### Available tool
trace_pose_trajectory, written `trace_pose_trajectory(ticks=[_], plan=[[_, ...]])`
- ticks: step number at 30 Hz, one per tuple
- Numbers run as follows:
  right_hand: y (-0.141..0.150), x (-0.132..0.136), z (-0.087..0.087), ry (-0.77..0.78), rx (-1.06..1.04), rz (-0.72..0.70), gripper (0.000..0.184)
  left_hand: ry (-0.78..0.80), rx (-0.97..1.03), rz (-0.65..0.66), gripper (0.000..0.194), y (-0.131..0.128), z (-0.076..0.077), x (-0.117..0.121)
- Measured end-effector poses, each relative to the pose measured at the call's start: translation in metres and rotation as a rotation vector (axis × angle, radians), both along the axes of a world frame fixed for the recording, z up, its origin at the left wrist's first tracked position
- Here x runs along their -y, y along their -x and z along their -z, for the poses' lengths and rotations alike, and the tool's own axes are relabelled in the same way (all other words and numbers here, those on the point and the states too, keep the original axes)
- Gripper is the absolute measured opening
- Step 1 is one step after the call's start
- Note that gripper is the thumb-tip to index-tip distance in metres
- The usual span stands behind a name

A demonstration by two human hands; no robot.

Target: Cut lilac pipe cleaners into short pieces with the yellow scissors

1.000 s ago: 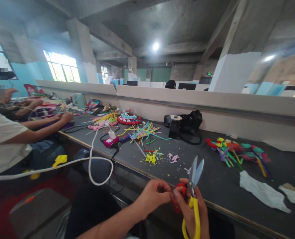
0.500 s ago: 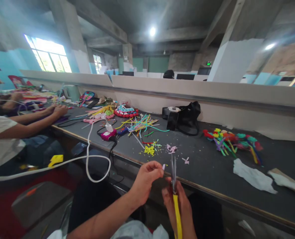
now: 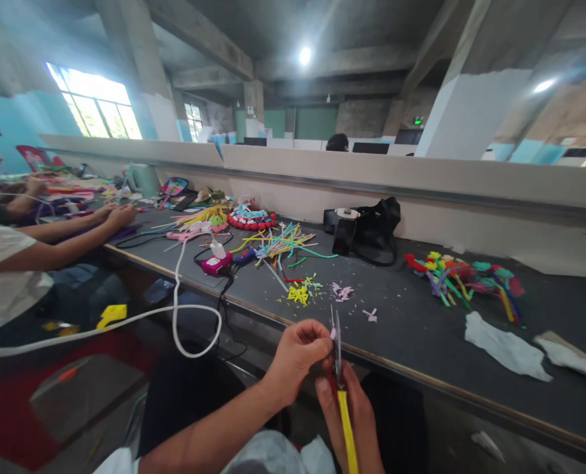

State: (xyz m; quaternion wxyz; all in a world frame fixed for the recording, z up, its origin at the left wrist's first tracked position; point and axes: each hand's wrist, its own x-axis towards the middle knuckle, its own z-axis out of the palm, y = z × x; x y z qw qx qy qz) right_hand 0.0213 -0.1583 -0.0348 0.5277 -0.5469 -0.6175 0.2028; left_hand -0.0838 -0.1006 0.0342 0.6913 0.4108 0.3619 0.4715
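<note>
While left hand (image 3: 300,352) pinches small pale strip (image 3: 333,334) at scissor blades, lower center, right hand (image 3: 348,411) grips yellow-handled scissors (image 3: 342,388), fingers curled around them. Purple clippings (image 3: 342,291) on table (image 3: 411,329), just above.

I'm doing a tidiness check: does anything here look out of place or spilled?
The white cable loops out beyond the table, where it might snag. A white scrap lies on the floor at right, as if dropped. Yellow clippings lie scattered, likely cutting waste.

Shiny metal scissors (image 3: 343,401) with glossy yellow plastic handles; matt dark tabletop (image 3: 421,336), wood-like edge.
</note>
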Motion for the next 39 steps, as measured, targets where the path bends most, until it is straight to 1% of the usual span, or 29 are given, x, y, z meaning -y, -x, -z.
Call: trace_pose_trajectory(ticks=[6,12,16,21,24,27,31,36,39], plan=[[-0.002,-0.002,0.003,-0.007,-0.022,0.020,0.031,-0.013,-0.028,-0.032,0.022,-0.003,0.002,-0.001],[-0.002,-0.001,0.006,0.041,-0.119,0.042,0.036,0.013,-0.007,-0.039,0.020,-0.009,0.002,-0.001],[-0.001,0.000,0.006,0.056,-0.111,0.052,0.035,0.009,-0.007,-0.032,0.021,-0.011,0.004,-0.001],[0.000,0.001,0.008,0.103,-0.146,0.112,0.037,-0.003,-0.023,-0.049,0.020,-0.009,0.002,-0.002],[0.001,0.001,0.008,0.104,-0.143,0.081,0.036,-0.011,-0.009,-0.059,0.019,-0.007,0.000,-0.003],[0.005,0.003,0.007,0.106,-0.242,0.090,0.042,-0.032,0.016,-0.071,0.016,-0.004,0.000,-0.004],[0.012,0.006,0.004,0.134,-0.358,0.066,0.049,-0.023,0.040,-0.049,0.017,-0.003,0.000,-0.004],[0.012,0.006,0.003,0.150,-0.331,0.040,0.050,0.019,0.048,-0.031,0.021,-0.001,-0.002,-0.002],[0.010,0.003,0.005,0.102,-0.250,0.079,0.053,0.021,0.055,-0.019,0.023,-0.001,-0.001,-0.002]])
